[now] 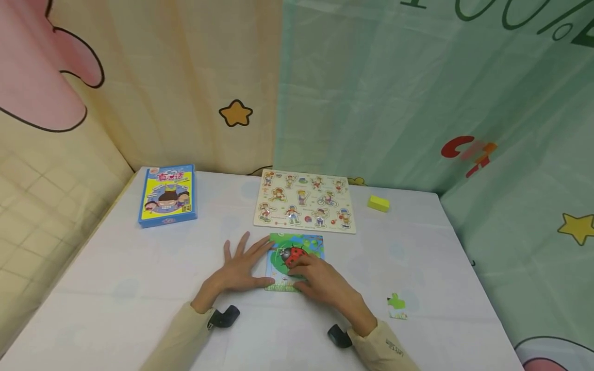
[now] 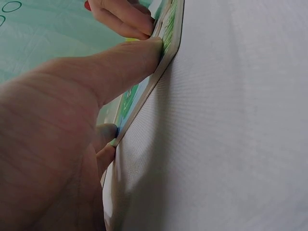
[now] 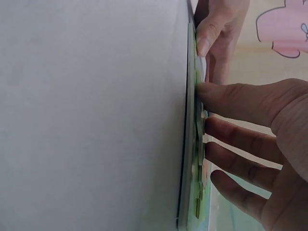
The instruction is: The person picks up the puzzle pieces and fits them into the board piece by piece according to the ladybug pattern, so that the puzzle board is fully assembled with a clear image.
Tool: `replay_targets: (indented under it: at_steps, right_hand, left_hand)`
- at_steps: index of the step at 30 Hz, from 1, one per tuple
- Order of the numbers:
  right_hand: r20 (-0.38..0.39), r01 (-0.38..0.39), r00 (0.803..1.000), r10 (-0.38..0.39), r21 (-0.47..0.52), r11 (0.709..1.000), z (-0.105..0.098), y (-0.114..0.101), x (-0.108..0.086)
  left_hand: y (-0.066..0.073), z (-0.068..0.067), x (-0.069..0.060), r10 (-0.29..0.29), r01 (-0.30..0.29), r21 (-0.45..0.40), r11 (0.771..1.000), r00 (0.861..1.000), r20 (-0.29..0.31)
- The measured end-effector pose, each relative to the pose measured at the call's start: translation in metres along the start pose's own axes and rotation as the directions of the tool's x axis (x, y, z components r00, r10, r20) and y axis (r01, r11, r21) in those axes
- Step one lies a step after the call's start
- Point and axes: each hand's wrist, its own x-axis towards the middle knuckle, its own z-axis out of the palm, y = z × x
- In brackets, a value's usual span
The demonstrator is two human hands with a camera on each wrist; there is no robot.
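A square ladybug jigsaw puzzle [image 1: 297, 239] lies flat on the white table in front of me. My left hand [image 1: 237, 271] is spread at its left side, with the thumb on the lower left corner and fingertips at the upper left edge. Over the lower right part of the puzzle, my right hand [image 1: 322, 281] touches the pieces with thumb and fingertips, its fingers slightly bent. The right wrist view shows several puzzle pieces [image 3: 198, 192] standing slightly raised and uneven above the board. My right hand hides the puzzle's lower right area. A loose green-and-white puzzle piece [image 1: 397, 307] lies to the right.
Behind the puzzle lies a wooden peg board [image 1: 303, 202] with sports figures. A blue-and-yellow card game box [image 1: 168, 196] is at the back left, a small yellow block [image 1: 378, 203] at the back right. Printed curtains [image 1: 352, 93] hang behind the table.
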Motion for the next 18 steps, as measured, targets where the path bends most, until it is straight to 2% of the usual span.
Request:
replay_targets:
  at_steps: [5, 11, 18]
  right_hand:
    - [0.022, 0.001, 1.000, -0.002, 0.022, 1.000, -0.0016, -0.0013, -0.0010]
    - [0.006, -0.001, 1.000, 0.001, -0.005, 1.000, -0.0008, -0.0003, -0.0004]
    - [0.007, -0.016, 1.000, 0.016, 0.009, 1.000, -0.0017, -0.0026, -0.0009]
  left_hand:
    - [0.0008, -0.0011, 0.0000, -0.001, 0.001, -0.006, 1.000, 1.000, 0.000]
    - [0.0006, -0.0011, 0.0007, 0.004, -0.004, -0.008, 1.000, 1.000, -0.007]
    - [0.0000, -0.0001, 0.0002, 0.007, -0.007, -0.011, 1.000, 1.000, -0.010]
